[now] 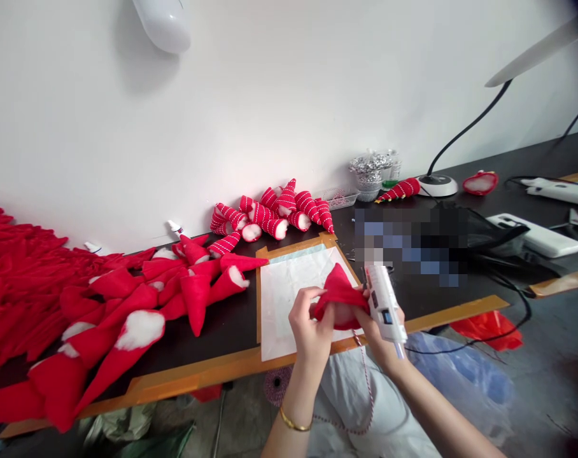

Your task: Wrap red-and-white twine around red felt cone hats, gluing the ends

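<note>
The left hand (312,324) and right hand (382,327) are close together at the near edge of the table (212,356), nearly meeting around a red felt cone (339,299). The cone is bunched between them, above a white paper sheet (289,305) taped to the table. The left hand is closed on the cone's left side, its fingers (312,305) pinching the felt, and a gold bangle (295,421) circles that wrist. The right hand is clamped around a white glue gun (383,299), which is tilted, with its far end just beside the cone. The fingers of this hand (364,306) seem to touch the felt too (the gun hides part of the contact). Thin red-and-white twine (368,407) droops across the person's lap, and a spool of similar twine (277,386) sits below the table's near edge. To the left, a heap of red felt pieces (126,331), some with white stuffing, spreads along the table. Beyond the paper lies a cluster of striped red cones (270,216), and farther right stand silver cups (369,172). Right of the paper, a pixelated patch (403,245) hides whatever lies there.
</note>
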{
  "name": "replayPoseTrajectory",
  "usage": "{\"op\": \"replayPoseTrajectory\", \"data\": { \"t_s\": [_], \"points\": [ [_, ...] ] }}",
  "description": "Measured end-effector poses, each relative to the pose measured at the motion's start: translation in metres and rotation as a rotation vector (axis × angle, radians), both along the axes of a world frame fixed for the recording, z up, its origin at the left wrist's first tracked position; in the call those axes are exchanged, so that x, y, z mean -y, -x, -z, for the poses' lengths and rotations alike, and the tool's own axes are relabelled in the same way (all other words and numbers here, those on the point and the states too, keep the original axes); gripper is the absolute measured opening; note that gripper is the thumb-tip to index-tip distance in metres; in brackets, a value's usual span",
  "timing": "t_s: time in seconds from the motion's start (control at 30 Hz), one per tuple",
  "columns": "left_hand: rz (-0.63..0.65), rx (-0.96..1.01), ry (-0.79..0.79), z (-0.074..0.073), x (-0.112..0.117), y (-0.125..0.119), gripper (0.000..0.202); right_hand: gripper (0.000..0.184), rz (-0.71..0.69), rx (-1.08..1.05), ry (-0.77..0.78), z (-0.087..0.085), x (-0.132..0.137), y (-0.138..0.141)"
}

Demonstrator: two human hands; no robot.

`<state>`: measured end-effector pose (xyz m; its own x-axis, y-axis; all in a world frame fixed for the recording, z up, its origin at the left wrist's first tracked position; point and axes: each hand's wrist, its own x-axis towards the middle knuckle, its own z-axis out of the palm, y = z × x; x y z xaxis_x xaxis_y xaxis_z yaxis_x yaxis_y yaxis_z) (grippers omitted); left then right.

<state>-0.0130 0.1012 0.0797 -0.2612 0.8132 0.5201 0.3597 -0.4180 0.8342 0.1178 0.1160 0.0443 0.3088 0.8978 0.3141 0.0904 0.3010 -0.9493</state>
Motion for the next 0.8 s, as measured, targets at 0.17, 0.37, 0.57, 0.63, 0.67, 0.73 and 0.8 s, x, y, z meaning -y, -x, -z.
{"op": "replayPoseTrajectory", "data": {
  "t_s": [0.17, 0.37, 0.57, 0.63, 0.67, 0.73, 0.8],
  "points": [
    [-0.080, 0.109, 0.036, 0.010, -0.006, 0.000, 0.006, 0.020, -0.017, -0.001, 0.005, -0.002, 0.004, 0.002],
    [0.159, 0.122, 0.108, 0.009, 0.004, 0.000, 0.041, 0.020, 0.015, -0.031, -0.005, 0.006, 0.002, 0.001],
    [-0.070, -0.071, -0.178, 0.022, -0.008, 0.008, 0.031, 0.033, -0.140, 0.052, 0.006, -0.015, 0.002, 0.001],
    [-0.084, -0.185, -0.167, 0.031, -0.009, 0.019, 0.031, 0.042, -0.224, 0.087, 0.035, -0.016, 0.003, -0.003],
    [-0.077, -0.247, -0.130, 0.036, -0.007, 0.026, 0.031, 0.045, -0.261, 0.089, 0.060, -0.013, 0.003, -0.005],
    [-0.021, -0.367, -0.015, 0.045, 0.002, 0.040, 0.031, 0.049, -0.327, 0.072, 0.123, -0.001, 0.004, -0.011],
    [0.067, -0.443, 0.115, 0.051, 0.016, 0.052, 0.029, 0.052, -0.371, 0.051, 0.161, 0.014, 0.003, -0.015]
  ]
}}
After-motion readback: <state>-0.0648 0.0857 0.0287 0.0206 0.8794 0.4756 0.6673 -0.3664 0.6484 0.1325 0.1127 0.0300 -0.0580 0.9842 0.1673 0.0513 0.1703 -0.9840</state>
